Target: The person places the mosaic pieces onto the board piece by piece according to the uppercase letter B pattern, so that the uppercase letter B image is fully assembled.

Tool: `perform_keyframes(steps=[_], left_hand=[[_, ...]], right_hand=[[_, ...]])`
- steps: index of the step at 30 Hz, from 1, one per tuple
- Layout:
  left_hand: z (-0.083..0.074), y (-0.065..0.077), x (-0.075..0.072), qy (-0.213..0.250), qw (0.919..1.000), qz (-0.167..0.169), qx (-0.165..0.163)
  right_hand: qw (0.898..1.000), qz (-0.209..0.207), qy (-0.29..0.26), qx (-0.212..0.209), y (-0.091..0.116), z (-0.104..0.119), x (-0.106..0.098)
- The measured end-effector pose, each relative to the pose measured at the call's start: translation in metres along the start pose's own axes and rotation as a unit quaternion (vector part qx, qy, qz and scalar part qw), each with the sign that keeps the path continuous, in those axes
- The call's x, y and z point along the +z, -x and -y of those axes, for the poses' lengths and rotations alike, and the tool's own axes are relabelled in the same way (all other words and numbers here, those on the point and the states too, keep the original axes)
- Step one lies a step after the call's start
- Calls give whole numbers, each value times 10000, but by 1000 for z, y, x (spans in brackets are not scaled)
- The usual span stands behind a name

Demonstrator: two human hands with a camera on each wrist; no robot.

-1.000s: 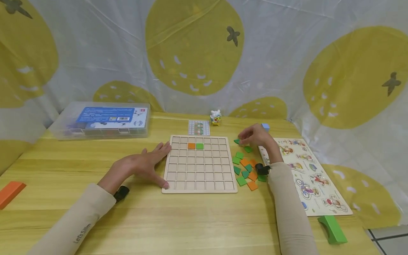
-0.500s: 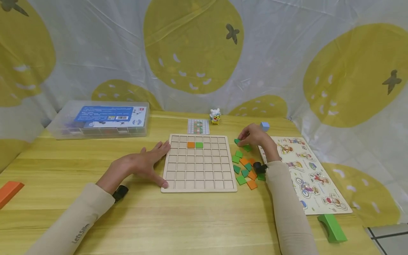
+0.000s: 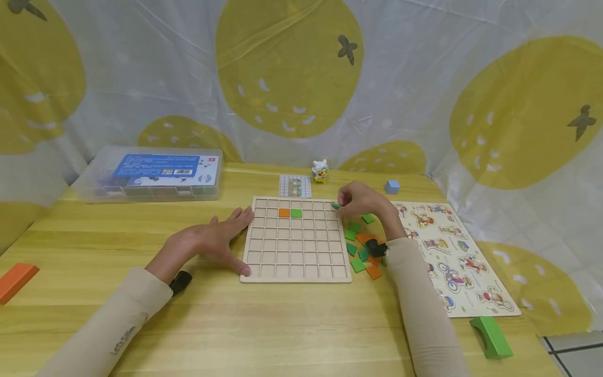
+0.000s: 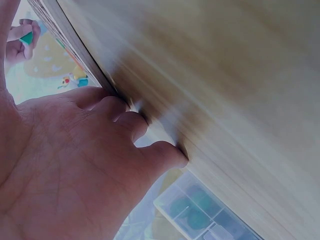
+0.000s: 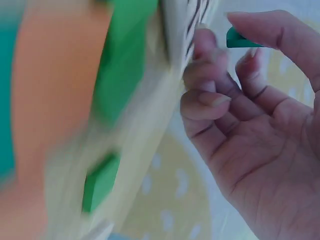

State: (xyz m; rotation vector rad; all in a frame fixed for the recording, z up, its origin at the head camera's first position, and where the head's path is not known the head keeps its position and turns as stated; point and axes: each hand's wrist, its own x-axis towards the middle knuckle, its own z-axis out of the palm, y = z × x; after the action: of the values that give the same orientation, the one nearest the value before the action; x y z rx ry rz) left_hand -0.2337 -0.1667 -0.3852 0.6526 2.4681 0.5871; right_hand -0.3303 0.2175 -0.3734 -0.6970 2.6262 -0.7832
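The left hand (image 3: 219, 246) lay along the left side of the wooden grid board (image 3: 297, 279), its fingers released, spread and touching the rim, the thumb at the board's near left corner. The right hand (image 3: 365, 201) grasped a dark green piece (image 3: 335, 206) in its fingertips, at the board's far right corner; whether the piece touched the board could not be told. The board sat mid-desk (image 3: 235, 324), and in its second row from the far side an orange tile (image 3: 285, 213) and a light green tile (image 3: 296, 213) lay side by side. Loose tiles (image 3: 358, 266), green and orange, were scattered between the board and a picture puzzle (image 3: 449, 256) at the desk's right edge. Toward the far edge stood a small toy figure (image 3: 320, 171), just beside a printed grid card (image 3: 294, 186). A clear plastic box (image 3: 155, 175) lay at the far left corner, a blue block (image 3: 392, 187) near the far right corner, a green arch block (image 3: 492, 337) by the right edge and an orange block (image 3: 18, 281) by the left.
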Motion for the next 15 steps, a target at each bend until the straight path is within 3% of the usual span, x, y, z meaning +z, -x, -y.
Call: perform_keyframes(steps=[6, 15], left_hand=[[-1, 1, -2, 7, 10000, -15, -25], [0, 1, -3, -7, 10000, -16, -24]], right_hand=[[9994, 193, -17, -276, -18, 28, 23], [9998, -185, 80, -54, -21, 42, 34]])
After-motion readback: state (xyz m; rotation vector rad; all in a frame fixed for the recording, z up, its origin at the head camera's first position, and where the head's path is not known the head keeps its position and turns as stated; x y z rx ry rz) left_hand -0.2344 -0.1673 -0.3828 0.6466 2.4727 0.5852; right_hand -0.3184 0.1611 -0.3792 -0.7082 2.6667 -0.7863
